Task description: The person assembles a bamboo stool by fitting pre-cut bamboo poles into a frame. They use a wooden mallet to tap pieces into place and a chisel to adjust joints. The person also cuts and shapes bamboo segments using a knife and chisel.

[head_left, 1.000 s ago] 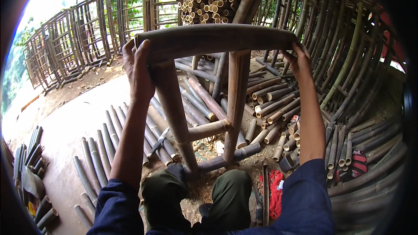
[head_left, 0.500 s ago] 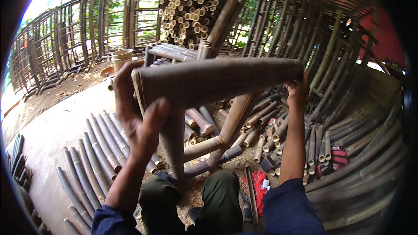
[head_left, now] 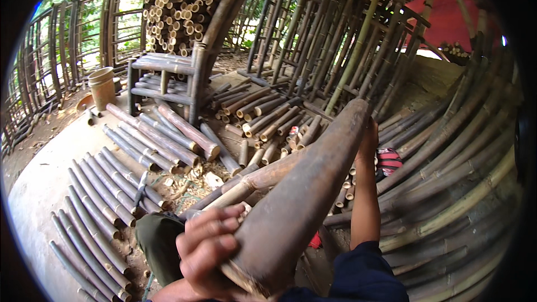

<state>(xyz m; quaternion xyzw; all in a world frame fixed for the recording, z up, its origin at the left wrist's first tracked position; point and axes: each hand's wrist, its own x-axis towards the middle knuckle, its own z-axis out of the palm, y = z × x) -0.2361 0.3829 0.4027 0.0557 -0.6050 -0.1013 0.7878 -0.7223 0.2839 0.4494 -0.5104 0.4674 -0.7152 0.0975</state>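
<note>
I hold a bamboo frame whose thick brown top pole (head_left: 305,201) runs from the lower middle up toward the right. My left hand (head_left: 207,251) grips the near end of that pole at the bottom. Farther up, my right hand (head_left: 367,141) holds its far end, the arm stretched out. A thinner bamboo leg (head_left: 254,182) of the frame sticks out to the left beneath the pole. My knee in green trousers (head_left: 158,235) shows below it.
Cut bamboo pieces (head_left: 112,179) lie in rows on the ground at left. A small bamboo bench (head_left: 162,78) stands at the back, a stack of poles (head_left: 179,8) behind it. Bamboo panels (head_left: 347,33) and long poles (head_left: 447,151) lean at right. A bucket (head_left: 102,86) stands far left.
The frame has swung from level in front of me to tilted, its near end low by my left hand and its far end up right. The view has turned to the right.
</note>
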